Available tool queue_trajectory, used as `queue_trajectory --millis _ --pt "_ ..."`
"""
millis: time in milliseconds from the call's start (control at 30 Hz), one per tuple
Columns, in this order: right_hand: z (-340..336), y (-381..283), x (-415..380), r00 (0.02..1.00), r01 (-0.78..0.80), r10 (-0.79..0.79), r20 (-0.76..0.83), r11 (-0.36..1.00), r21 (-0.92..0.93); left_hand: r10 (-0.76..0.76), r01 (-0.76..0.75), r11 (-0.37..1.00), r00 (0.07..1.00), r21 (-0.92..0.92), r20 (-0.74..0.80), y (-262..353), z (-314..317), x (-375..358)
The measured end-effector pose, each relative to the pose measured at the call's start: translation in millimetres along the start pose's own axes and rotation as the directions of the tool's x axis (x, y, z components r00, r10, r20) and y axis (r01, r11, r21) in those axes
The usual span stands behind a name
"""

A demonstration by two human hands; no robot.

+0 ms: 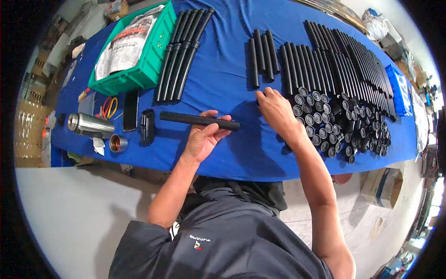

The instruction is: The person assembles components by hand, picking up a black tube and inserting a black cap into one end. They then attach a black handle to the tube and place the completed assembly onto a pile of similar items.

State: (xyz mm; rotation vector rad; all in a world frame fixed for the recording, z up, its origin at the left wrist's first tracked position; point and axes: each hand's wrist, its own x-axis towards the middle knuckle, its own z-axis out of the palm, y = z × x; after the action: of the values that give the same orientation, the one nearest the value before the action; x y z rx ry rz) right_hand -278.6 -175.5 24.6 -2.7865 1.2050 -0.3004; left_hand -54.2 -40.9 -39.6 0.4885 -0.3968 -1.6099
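A straight black tube (179,117) lies across my left hand (204,137), fingers and thumb closed around it near its right end. My right hand (276,111) is over the cloth to the right of the tube, its fingers pinched together. A small dark bit shows at its fingertips, too little to name. Right beside that hand are many round black caps (317,118) with ringed faces, grouped on the blue cloth. Several loose black tubes (262,56) lie just beyond the right hand, and long rows of similar tubes (344,69) lie farther right.
A green crate (125,81) with newspaper stands at the back left, beside black tubes with collars (179,60). Nearer are a steel flask (93,123), its cup (118,143), scissors (110,107), a phone (130,110) and a black case (147,127). A blue bin (398,90) sits far right.
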Motion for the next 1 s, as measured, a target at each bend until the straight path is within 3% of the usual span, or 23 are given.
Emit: queue_trajectory --millis 33,133,200,267,400,533,667,967,1000 --pt "-6.1 -7.7 -4.3 0.992 0.033 -0.020 -0.122 0.994 0.105 0.008 -0.008 1.000 1.000 0.012 -0.014 1.8 0.7 0.2" --pt "-13.0 -36.4 -27.4 0.987 -0.061 0.141 -0.071 0.756 0.651 0.016 -0.015 1.000 0.999 -0.011 0.036 -1.1 -7.2 1.9" --pt "25.8 -41.6 -47.8 0.944 -0.271 0.260 0.206 0.249 0.930 0.027 -0.027 1.000 1.000 -0.014 0.013 -2.1 -7.0 0.5" --pt "48.8 -49.1 -60.9 0.945 -0.283 0.244 0.216 0.287 0.915 0.025 -0.025 1.000 1.000 -0.012 0.001 -2.6 -7.4 1.4" --pt "55.7 -63.4 -63.4 0.932 -0.201 0.319 0.174 0.053 0.978 0.032 -0.032 0.999 0.999 0.000 -0.006 -4.9 -2.5 1.9" --pt "58.7 -60.9 -68.3 0.937 -0.187 0.313 0.155 0.075 0.980 -0.009 0.008 0.999 1.000 0.042 0.016 -4.1 -0.6 0.7" --pt "50.7 -61.8 -68.3 0.939 -0.226 0.327 0.108 0.348 0.910 -0.026 0.026 0.998 1.000 0.050 0.004 -4.0 -0.1 1.7" --pt "55.1 -61.3 -69.8 0.959 -0.149 0.284 0.012 0.467 0.872 0.026 -0.021 0.990 0.999 0.138 -0.036 -7.0 3.0 -1.7" --pt "54.8 -61.9 -70.1 0.956 -0.165 0.293 0.035 0.430 0.887 0.017 -0.012 0.993 0.999 0.116 -0.039 -7.0 3.5 -1.6"
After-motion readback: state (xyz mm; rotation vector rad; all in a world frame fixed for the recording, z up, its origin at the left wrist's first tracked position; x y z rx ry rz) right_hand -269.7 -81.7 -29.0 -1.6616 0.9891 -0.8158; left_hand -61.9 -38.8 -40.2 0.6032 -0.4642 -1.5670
